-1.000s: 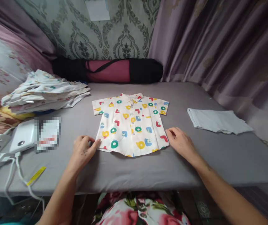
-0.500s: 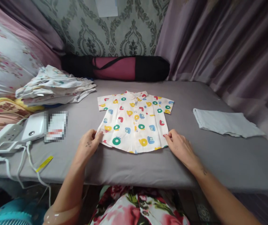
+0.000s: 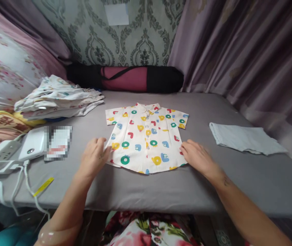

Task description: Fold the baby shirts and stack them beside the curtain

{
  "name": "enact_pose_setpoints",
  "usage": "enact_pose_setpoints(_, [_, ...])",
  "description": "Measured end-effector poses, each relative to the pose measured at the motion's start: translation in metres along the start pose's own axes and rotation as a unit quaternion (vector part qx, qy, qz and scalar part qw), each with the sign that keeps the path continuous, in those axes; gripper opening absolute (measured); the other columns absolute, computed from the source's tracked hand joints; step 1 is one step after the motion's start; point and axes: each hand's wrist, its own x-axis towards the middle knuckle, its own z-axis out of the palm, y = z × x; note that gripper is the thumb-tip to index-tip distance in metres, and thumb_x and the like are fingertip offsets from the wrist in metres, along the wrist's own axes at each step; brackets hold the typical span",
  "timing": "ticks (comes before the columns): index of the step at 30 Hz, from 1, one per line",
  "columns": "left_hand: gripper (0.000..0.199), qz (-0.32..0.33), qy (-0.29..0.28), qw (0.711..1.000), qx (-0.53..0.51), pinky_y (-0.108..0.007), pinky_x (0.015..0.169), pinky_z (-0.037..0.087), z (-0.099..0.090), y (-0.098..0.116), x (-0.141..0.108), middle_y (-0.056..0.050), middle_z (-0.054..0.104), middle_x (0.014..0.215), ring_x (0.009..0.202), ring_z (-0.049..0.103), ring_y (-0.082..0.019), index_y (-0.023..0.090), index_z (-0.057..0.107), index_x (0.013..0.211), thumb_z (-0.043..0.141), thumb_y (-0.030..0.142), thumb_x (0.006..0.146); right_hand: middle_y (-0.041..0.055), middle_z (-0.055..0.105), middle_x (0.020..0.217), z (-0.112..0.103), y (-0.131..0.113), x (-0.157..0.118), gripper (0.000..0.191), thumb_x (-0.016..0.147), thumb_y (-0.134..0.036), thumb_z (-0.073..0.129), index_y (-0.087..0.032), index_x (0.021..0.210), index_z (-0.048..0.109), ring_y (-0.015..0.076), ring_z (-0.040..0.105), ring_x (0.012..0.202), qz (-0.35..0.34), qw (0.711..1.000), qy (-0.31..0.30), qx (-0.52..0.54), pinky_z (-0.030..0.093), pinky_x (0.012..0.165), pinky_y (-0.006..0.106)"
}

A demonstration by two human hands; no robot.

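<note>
The shirt (image 3: 138,136) is lying on the table (image 3: 151,194), its collar (image 3: 149,108) and button line pointing away. The left hand (image 3: 96,155) and right hand (image 3: 197,155) are curling half shut, maybe pinching its sides, slightly higher than before.

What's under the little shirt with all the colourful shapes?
The shirt lies spread on a grey cloth, which shows around its edges. Whatever is right beneath the shirt is covered, so I can't tell if anything hides there.

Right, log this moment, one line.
left hand: at left edge, white patterned shirt | right hand: at its right edge | shirt: spread flat | folded grey cloth: at right
</note>
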Motion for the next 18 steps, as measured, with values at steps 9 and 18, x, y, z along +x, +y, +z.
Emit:
enact_pose_setpoints(9, [0.051,0.306,-0.136,0.941,-0.043,-0.048,0.115,0.025,0.054,0.076,0.062,-0.021,0.034,0.151,0.143,0.026,-0.030,0.010,0.043,0.135,0.038,0.041,0.096,0.0153,0.016,0.160,0.032,-0.047,0.116,0.062,0.100,-0.048,0.024,-0.011,0.150,0.026,0.0285,0.010,0.148,-0.086,0.986,0.014,0.143,0.010,0.118,0.050])
enact_pose_setpoints(18, [0.061,0.292,-0.169,0.941,-0.004,-0.044,0.120,0.010,0.039,0.015,0.033,-0.010,0.023,0.159,0.148,0.016,-0.022,0.019,0.030,0.150,0.025,0.050,0.098,0.0108,0.010,0.161,0.043,-0.023,0.042,0.064,0.100,-0.052,0.022,-0.017,0.153,0.024,0.0253,0.004,0.148,-0.199,0.975,-0.018,0.100,0.005,0.119,0.053])
